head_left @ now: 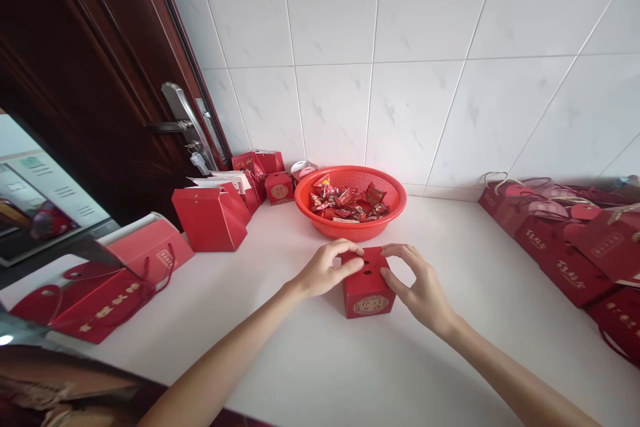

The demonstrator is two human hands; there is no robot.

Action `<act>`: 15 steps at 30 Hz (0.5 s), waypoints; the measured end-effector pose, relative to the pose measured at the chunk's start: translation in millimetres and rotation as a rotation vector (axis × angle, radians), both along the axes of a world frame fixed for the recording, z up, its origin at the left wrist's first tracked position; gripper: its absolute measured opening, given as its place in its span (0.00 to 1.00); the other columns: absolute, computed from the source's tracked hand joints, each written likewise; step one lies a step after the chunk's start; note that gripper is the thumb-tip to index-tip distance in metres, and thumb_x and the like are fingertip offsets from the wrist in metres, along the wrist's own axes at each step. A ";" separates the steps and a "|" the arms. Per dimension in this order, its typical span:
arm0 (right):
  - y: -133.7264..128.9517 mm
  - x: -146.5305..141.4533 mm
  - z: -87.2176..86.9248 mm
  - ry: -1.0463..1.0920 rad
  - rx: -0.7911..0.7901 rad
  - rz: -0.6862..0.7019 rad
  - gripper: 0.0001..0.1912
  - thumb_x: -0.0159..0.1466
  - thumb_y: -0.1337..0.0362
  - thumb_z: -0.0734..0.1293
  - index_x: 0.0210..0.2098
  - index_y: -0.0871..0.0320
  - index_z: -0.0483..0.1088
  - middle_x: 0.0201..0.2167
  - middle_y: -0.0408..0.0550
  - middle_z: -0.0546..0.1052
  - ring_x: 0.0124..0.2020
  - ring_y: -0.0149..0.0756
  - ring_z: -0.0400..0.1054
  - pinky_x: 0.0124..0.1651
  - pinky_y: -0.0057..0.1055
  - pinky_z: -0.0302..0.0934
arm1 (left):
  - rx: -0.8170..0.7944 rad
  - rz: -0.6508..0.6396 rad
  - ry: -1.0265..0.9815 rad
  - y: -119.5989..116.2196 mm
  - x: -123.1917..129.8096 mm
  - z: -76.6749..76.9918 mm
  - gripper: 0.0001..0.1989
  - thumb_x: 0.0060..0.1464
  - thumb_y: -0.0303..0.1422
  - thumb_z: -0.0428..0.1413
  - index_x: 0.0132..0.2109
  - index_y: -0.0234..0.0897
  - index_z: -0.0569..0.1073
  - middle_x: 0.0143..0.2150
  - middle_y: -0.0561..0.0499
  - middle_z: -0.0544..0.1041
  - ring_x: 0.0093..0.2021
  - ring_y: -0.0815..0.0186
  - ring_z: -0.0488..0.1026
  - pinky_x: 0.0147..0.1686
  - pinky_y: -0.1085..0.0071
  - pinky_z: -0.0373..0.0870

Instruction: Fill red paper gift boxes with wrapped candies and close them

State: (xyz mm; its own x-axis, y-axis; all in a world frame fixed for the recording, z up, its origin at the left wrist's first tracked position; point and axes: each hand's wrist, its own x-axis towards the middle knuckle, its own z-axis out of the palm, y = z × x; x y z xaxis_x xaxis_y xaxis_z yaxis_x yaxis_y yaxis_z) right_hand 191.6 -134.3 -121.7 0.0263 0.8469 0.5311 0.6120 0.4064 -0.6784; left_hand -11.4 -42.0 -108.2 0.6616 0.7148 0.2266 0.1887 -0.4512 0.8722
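Observation:
A small red gift box (369, 304) with a round gold pattern on its front stands upright on the white table. Its top is folded over and shows dark round holes. My left hand (325, 269) has its thumb and index finger curled onto the top's left side. On the opposite side, my right hand (417, 287) rests thumb and fingers along the top's right edge. The other fingers of both hands are partly hidden. Just behind the box sits a red plastic basket (354, 232) with several wrapped candies (345, 197) inside.
Red gift bags and boxes line the left side, including a plain red box (205, 220) and a corded one (107, 303). More red boxes with cord handles (560, 257) crowd the right. A tiled wall (420, 113) closes the back; a dark door (100, 47) stands left.

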 end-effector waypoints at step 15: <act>-16.6 -7.7 8.1 -0.340 0.033 -0.054 0.19 0.64 0.48 0.68 0.48 0.53 0.71 0.58 0.58 0.70 0.54 0.49 0.70 0.52 0.47 0.69 | -0.015 0.318 -0.146 -24.9 31.9 -14.7 0.09 0.50 0.36 0.61 0.36 0.39 0.71 0.38 0.52 0.75 0.42 0.62 0.73 0.47 0.66 0.68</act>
State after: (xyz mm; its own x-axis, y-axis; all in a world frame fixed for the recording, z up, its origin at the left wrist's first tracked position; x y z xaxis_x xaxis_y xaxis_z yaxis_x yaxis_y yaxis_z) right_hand 183.8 -150.9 -113.6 -0.1127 0.8312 0.5445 0.8218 0.3860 -0.4192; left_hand 20.5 -66.9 -123.0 0.3665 0.8840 0.2902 0.1910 -0.3767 0.9064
